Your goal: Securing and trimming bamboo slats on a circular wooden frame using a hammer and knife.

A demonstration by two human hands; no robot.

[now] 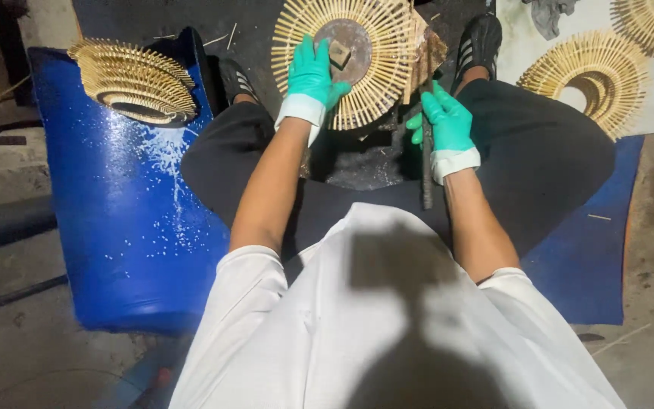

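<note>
- Bamboo-stick disc [376, 76], a round fan of pale slivers around a dark hub, lies on the floor between the seated person's feet, straight ahead of the knees.
- Left hand [313, 74], in a green glove, is spread flat on the disc's left half, fingers reaching toward a small wooden block [339, 53] on the hub; it presses down and grips nothing.
- Right hand [446, 120], also gloved, is closed around a dark metal rod [426, 163] that stands nearly upright beside the disc's right edge.
- Judged from this, the step in hand is pinning the disc steady while the rod works at its rim; a next move would call for firm downward pressure and a careful rod tip, since the slivers look brittle.
- Room is tight: shoes [478, 42] flank the disc and the knees hem in both forearms.
- A blue mat [123, 227] lies to the left carrying a stack of finished discs [134, 79]; more discs [588, 76] lie at the upper right.
</note>
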